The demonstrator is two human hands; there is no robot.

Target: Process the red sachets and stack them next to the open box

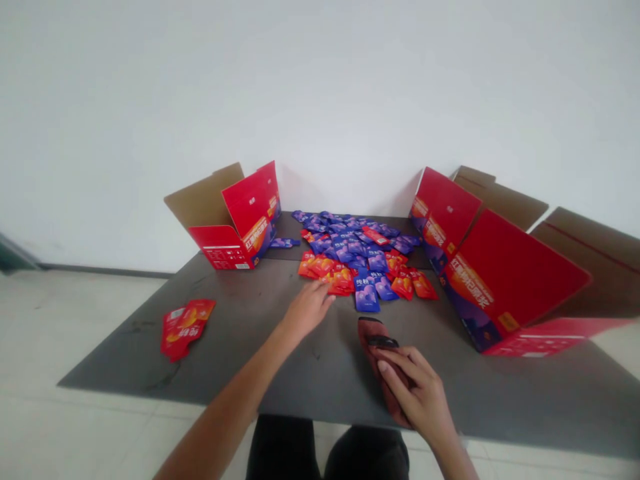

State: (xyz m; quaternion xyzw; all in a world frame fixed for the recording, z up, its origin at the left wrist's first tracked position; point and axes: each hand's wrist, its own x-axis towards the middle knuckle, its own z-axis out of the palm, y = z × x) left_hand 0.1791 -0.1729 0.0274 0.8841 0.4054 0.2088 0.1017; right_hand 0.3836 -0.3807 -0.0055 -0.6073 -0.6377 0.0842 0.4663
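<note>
Sachets [345, 248], blue and orange, too heaped to count, lie at twelve o'clock; at least two red sachets [193, 325] at ten. Left hand [307, 310], fingers loosely spread, meets the heap's near edge; right hand [423, 387] grips one brown item [371, 329]. One red box [220, 245] stands at eleven, two open cartons [520, 267] between one and two.

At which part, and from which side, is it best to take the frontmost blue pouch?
Probably pinch the blue pouch at its near edge, coming from the near side: it looks nearly flat, and that end juts out from the pile.
</note>
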